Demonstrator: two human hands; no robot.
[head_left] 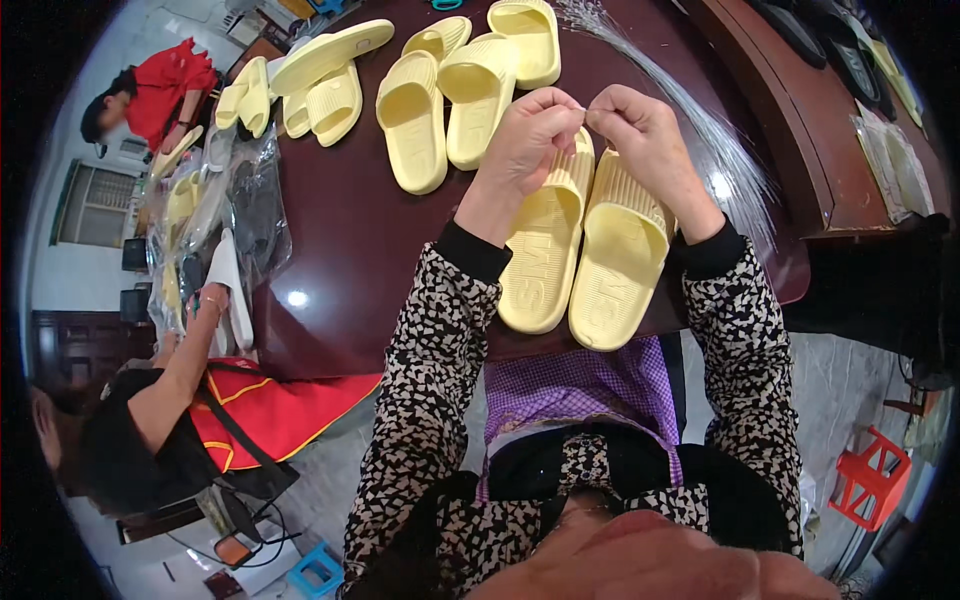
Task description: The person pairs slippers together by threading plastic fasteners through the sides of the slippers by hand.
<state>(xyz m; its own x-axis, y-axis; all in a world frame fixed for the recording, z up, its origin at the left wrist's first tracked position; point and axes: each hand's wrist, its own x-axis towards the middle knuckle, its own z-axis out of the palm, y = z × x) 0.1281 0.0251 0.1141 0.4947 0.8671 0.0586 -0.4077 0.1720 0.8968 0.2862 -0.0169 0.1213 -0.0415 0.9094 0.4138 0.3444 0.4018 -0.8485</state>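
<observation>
A pair of pale yellow ridged slide slippers lies at the table's near edge, toes pointing away; the left slipper [537, 270] and the right slipper [615, 285] are side by side. Above their toe ends, my left hand [525, 145] and my right hand [650, 145] meet with fingertips pinched close together. Whatever sits between the fingers is too small to make out. Beyond my right hand fans a bundle of thin clear strands [715, 135]. To the left of my hands lie more yellow slippers [412, 130], some of them stacked.
The dark red table [340, 250] reflects light. At its left end are bagged slippers [255, 190], a white slipper [232, 290], a person in red [170, 95] and another in black [130, 420]. A brown wooden surface [800, 150] borders the right. A red stool [872, 478] stands lower right.
</observation>
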